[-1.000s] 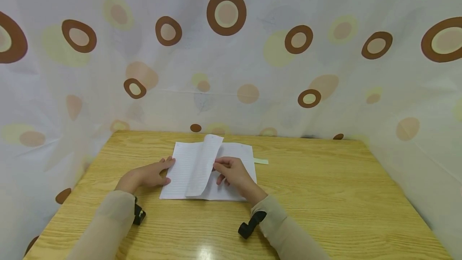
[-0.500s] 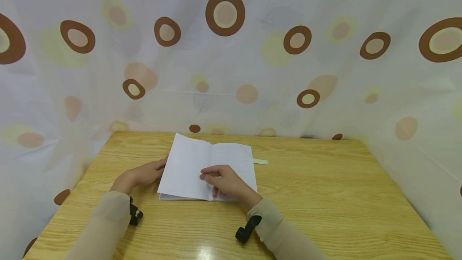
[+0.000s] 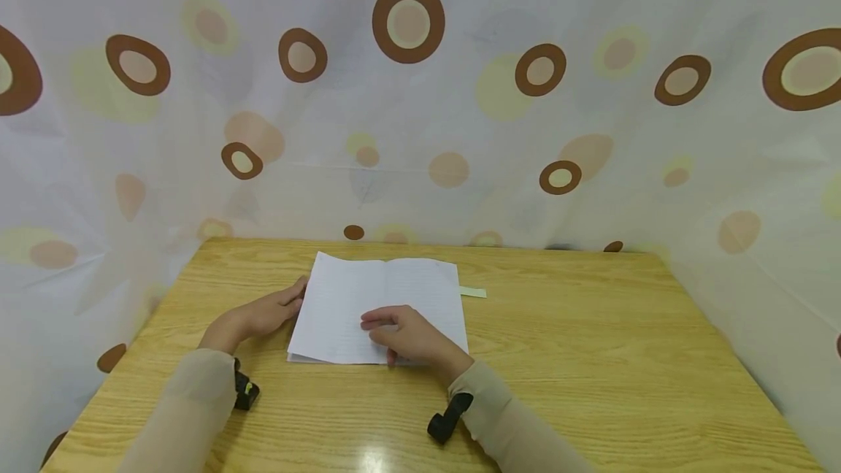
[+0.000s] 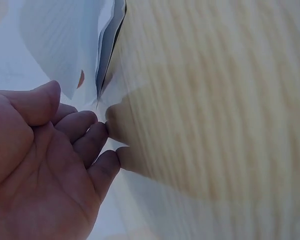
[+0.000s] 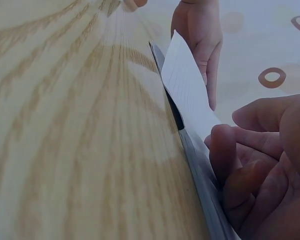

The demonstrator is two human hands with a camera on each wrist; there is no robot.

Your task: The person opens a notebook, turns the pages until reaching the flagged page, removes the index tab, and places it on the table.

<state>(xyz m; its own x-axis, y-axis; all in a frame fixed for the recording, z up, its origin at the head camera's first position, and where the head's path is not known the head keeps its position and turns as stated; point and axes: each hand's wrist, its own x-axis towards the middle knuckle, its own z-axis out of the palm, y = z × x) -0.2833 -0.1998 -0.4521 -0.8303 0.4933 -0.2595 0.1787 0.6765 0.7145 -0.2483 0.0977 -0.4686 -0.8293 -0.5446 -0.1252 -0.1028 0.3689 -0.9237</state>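
Observation:
An open notebook [image 3: 420, 283] with white lined pages lies on the wooden table in the head view. My left hand [image 3: 263, 314] is at its left edge, fingers extended and fingertips right beside the pages. In the left wrist view that hand [image 4: 50, 150] shows its palm, the fingertips down at the table next to the notebook's edge. My right hand [image 3: 407, 334] is over the lower middle of the notebook, fingers loosely bent and nothing between them. The right wrist view has its fingertips [image 5: 222, 145] close against the page. The left page's outer edge stands slightly raised.
A pale green strip [image 3: 473, 292] sticks out from the notebook's right side. The wooden table [image 3: 591, 356] extends widely to the right. Behind it hangs a white curtain [image 3: 499, 188] with brown ring patterns. Black camera straps [image 3: 450, 418] sit at both wrists.
A page held up near the middle by the right hand has turned over to the left and settled. The right hand has released it and moved slightly left and down.

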